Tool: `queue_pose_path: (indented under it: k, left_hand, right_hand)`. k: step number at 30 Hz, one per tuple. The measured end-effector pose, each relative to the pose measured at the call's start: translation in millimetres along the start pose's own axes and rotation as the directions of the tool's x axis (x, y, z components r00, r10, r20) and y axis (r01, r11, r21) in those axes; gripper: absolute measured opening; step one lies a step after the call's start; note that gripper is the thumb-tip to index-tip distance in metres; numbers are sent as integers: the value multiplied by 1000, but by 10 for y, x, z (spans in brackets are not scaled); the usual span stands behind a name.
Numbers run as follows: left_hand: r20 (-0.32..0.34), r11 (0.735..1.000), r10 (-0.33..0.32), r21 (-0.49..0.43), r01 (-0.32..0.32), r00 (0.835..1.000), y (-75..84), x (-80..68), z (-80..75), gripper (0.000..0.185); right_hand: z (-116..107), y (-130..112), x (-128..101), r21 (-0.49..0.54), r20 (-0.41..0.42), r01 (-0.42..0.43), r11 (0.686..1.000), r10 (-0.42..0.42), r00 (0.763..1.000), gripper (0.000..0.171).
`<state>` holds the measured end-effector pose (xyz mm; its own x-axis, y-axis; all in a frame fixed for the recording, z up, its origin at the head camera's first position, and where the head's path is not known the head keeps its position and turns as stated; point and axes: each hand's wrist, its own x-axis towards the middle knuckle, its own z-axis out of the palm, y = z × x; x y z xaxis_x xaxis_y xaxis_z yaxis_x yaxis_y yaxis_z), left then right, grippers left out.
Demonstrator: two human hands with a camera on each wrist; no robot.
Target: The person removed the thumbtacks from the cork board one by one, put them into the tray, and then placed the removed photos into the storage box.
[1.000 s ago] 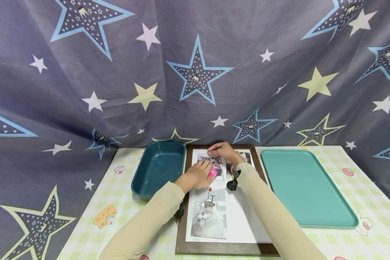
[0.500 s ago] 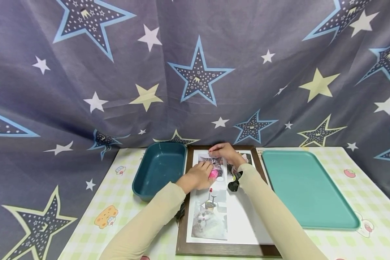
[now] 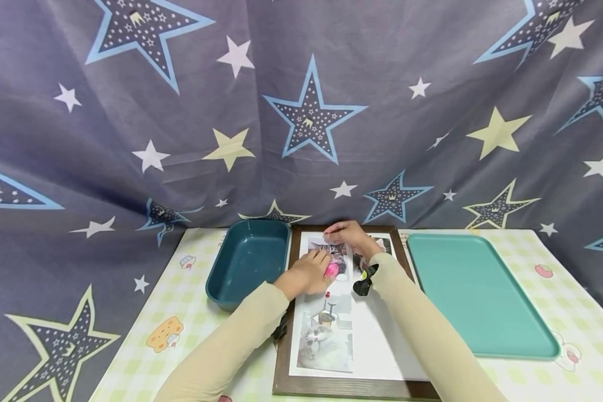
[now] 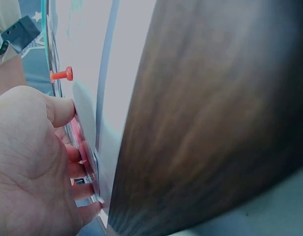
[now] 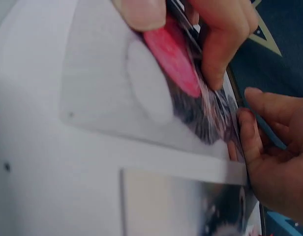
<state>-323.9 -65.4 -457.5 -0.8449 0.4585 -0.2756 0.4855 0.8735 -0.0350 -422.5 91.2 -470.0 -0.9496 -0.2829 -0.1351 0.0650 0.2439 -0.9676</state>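
A brown wooden frame (image 3: 281,340) with a white board lies on the table and carries cat photos. My left hand (image 3: 305,274) grips a small pink object (image 3: 331,271) and presses it onto the upper cat photo (image 3: 331,251). The right wrist view shows that pink object (image 5: 173,56) between the left fingertips (image 5: 225,44), flat on the photo (image 5: 117,93). My right hand (image 3: 349,235) is at the photo's far end, its curled fingers (image 5: 269,152) pinching that edge. A red pushpin (image 4: 60,75) sticks in the board beside my left hand (image 4: 28,162).
A dark teal bin (image 3: 246,259) stands left of the frame and a flat light teal tray (image 3: 477,296) lies to its right. A second cat photo (image 3: 325,340) lies lower on the board. A star-patterned curtain (image 3: 301,111) hangs behind the table.
Both hands stay where they were on the upper photo; only the view has shifted slightly.
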Motion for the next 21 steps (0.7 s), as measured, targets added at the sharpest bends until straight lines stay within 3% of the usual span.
queue_pose_path:
  k: [10,21]
  left_hand:
    - [24,1000,-11,-1,11,1000,7,0,-6,67]
    - [-4,1000,-6,-22,6,1000,1,1,2,67]
  right_hand:
    - [46,-19,-2,-30,-73,-33,999,31,997,29]
    - [37,-32,15,-30,-60,-18,999,16,998,28]
